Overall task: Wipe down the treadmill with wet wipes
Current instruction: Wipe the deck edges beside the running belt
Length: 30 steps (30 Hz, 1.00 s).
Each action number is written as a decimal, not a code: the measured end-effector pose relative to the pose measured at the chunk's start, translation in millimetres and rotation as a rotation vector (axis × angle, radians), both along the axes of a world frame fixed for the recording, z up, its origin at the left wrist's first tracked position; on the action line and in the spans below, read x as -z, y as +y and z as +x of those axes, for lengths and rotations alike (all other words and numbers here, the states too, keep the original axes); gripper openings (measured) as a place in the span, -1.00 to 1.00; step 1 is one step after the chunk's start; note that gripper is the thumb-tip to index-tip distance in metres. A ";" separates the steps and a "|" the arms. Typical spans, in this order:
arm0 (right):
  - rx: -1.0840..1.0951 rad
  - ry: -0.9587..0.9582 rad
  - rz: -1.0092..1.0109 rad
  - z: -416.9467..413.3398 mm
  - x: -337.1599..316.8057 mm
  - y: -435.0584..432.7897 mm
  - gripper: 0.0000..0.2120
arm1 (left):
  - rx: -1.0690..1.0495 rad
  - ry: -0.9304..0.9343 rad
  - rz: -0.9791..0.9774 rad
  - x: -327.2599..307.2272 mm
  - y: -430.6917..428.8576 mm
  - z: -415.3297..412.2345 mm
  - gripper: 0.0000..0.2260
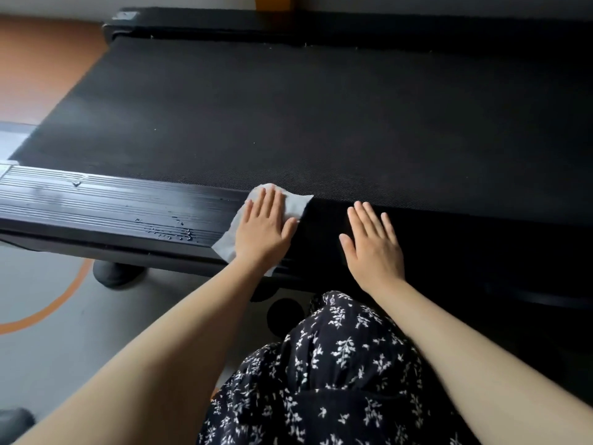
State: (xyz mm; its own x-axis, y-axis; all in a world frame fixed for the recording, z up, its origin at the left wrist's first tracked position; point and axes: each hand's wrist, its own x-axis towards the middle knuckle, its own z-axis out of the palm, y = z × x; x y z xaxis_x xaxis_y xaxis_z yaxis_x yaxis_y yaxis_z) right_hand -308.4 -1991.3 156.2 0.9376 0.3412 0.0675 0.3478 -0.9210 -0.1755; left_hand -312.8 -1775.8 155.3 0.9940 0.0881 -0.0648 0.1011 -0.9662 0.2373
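Head view: the left hand [264,228] lies flat, fingers straight, pressing the wipe [296,203] onto the treadmill's [288,107] near rail [96,203] (droplets [170,231] glisten to its left). The wipe's edges show beyond fingertips and wrist. Just beside, the right hand [373,247] rests flat, holding nothing.

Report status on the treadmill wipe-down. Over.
Left hand open, flat, pressing wet wipe onto near side rail. Right hand open, empty, further right along the rail. Droplets on rail left of wipe; only that hand ahead.
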 end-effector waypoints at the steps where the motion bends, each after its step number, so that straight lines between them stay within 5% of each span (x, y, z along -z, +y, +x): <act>1: -0.001 -0.013 0.000 0.0 2.6 7.8 -0.34 | 0.028 -0.008 -0.007 -0.1 -8.5 -1.7 -0.32; 8: 0.039 -0.146 0.038 -1.1 9.6 18.1 -0.45 | 0.158 -0.049 -0.026 4.7 -43.4 -2.0 -0.23; 19: 0.012 -0.035 0.009 1.5 7.2 16.4 -0.35 | 0.193 -0.062 -0.054 5.7 -30.5 -3.4 -0.22; 23: 0.006 0.018 0.076 1.7 2.5 18.4 -0.25 | 0.164 -0.077 -0.016 5.4 -6.5 -11.2 -0.23; 30: -0.001 -0.112 0.158 1.1 3.4 40.3 -0.44 | -0.004 -0.048 0.036 3.4 49.5 -20.2 -0.19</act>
State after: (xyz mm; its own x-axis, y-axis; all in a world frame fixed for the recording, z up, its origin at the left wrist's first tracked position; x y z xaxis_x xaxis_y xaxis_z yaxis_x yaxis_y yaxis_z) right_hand -307.3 -1951.0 152.8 0.9207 0.3192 0.2245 0.3744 -0.8847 -0.2778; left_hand -333.0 -1726.3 151.9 0.9955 0.0932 -0.0142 0.0942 -0.9738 0.2069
